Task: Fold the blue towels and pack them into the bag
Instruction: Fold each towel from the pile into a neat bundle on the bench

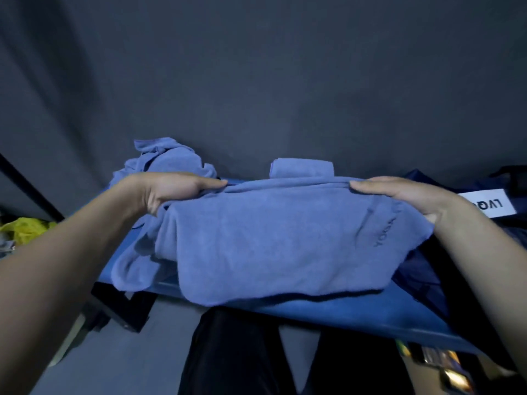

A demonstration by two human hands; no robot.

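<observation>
Head view: a blue towel [273, 240] is held spread above the blue table [356, 317], its lower edge draped over the near rim. Its left top corner is gripped by the left hand [171, 189], thumb under the cloth and fingers laid over the top fold. Its right top corner is gripped likewise by the right hand [399, 195]. A crumpled heap of blue towels [165, 158] is seen at far left, a folded towel [301, 167] at far centre. A dark bag [507, 192] with a white label lies at right.
</observation>
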